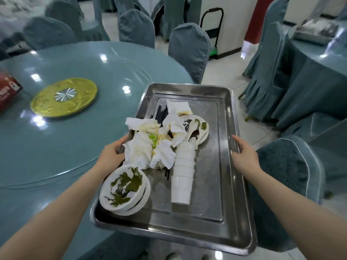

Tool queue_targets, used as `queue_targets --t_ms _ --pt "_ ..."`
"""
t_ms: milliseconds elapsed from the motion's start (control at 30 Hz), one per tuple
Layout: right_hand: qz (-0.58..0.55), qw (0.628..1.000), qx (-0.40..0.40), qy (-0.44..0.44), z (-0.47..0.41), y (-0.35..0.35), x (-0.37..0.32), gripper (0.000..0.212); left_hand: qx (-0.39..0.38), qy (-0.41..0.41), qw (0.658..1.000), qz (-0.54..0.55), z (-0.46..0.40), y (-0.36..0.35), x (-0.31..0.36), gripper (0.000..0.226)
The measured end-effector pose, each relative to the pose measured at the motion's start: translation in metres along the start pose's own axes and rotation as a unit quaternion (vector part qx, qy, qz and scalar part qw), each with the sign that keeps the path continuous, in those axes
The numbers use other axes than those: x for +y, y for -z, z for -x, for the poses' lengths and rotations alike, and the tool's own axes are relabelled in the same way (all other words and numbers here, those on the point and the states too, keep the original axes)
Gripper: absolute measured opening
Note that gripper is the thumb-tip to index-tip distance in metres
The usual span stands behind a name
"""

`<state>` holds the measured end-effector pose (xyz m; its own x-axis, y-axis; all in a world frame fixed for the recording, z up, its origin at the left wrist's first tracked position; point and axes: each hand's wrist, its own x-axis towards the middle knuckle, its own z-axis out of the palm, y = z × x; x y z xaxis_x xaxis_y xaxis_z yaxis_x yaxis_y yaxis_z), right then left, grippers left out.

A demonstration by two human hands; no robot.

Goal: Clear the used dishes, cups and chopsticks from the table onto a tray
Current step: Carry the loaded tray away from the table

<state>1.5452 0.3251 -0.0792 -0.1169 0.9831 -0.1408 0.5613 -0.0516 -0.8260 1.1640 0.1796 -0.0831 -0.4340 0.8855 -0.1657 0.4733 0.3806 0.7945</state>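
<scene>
Steel tray (221,218), gripped at its side rims by the left hand (110,156) and right hand (244,156), sits off the table (75,143) edge carrying stacked bowls (124,188), nested cups (183,171), chopsticks (161,114) and crumpled napkins (150,149).

tray (221,188) right half bare | napkins (150,147) crowd left

Silver steel tray (232,184); white cups (183,175); white bowls (124,190) smeared dark green (streaky); black chopsticks (161,113); teal tablecloth (65,147); gold turntable disc (63,97).
</scene>
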Motion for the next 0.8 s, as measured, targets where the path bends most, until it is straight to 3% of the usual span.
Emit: queue_targets --t_ms 433,800 --pt "0.049 0.988 -0.066 0.133 -0.03 0.084 -0.053 0.06 0.158 0.012 0.987 -0.017 0.075 0.008 0.084 0.058" --pt "0.13 0.942 -0.15 0.27 -0.045 0.104 -0.095 0.055 0.34 0.098 0.934 0.046 0.226 -0.043 0.118 0.052"
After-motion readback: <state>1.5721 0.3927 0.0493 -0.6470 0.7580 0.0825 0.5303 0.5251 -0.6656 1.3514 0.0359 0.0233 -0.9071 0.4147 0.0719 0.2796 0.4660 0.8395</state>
